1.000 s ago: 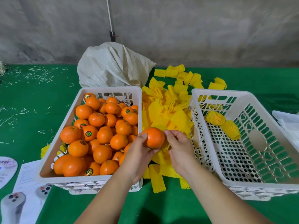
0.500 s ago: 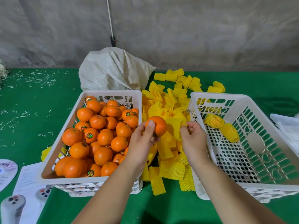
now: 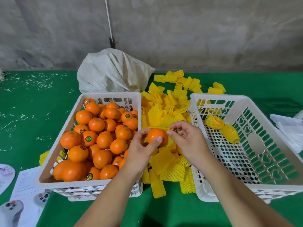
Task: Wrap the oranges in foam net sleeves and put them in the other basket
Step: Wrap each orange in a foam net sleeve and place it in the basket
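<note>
My left hand [image 3: 141,153] grips an orange [image 3: 155,134] between thumb and fingers, over the pile of yellow foam net sleeves [image 3: 165,115] between the two baskets. My right hand [image 3: 186,140] pinches the edge of one yellow sleeve [image 3: 170,142] that sits partly round the far and right side of that orange. The left white basket [image 3: 49,163] is full of bare oranges [image 3: 98,128]. The right white basket [image 3: 246,185] holds two sleeved oranges [image 3: 221,128] near its far left corner.
A white woven sack [image 3: 113,72] lies behind the left basket. Papers and a grey handheld device [image 3: 11,208] lie at the lower left. White plastic bags [image 3: 288,126] sit at the right edge. A green cloth [image 3: 32,104] covers the table; a concrete wall stands behind.
My hands came together nearer me. My right hand picked a sleeve from the pile and brought it against the orange in my left hand.
</note>
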Motion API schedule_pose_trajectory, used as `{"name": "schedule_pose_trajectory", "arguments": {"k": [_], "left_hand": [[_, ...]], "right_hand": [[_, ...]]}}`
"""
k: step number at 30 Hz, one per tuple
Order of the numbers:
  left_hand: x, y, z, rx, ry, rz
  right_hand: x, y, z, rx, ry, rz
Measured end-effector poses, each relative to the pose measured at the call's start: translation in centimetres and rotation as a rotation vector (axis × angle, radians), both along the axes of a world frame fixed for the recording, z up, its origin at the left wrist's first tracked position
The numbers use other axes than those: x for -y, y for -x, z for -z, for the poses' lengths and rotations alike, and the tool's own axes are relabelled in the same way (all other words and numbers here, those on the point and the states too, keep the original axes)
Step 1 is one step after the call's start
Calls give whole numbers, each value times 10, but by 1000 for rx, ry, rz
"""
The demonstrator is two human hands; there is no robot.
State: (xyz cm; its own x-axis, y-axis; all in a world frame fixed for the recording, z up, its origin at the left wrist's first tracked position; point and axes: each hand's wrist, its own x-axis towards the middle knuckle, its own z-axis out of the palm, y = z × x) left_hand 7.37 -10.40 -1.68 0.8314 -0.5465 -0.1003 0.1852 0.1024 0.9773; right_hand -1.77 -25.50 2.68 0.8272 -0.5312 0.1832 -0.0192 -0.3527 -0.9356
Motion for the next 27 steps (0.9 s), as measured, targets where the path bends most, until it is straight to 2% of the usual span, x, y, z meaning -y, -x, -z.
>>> {"name": "schedule_pose_trajectory", "arguments": {"k": [3,5,6,10,13,16,21,24,27], "left_hand": [[6,0,1,71,-19,-122],[10,1,1,153,-79,-123],[12,4,-1,129,-61,-121],[19,18,-12,-353,254,-80],[14,21,-13,-439,393,42],[10,24,-11,-342,284,31],[15,24,-7,-157,161,-151],[17,26,-6,-4,119,-213],[18,31,-5,-16,109,-165]], "right_hand": [[-17,6,1,-1,91,-126],[-29,7,2,50,170,-117],[-32,6,3,82,213,-88],[-30,5,11,87,444,50],[-26,6,12,110,550,116],[-21,6,7,127,660,83],[-33,12,3,150,769,81],[-40,16,10,158,777,114],[-36,15,12,141,699,176]]}}
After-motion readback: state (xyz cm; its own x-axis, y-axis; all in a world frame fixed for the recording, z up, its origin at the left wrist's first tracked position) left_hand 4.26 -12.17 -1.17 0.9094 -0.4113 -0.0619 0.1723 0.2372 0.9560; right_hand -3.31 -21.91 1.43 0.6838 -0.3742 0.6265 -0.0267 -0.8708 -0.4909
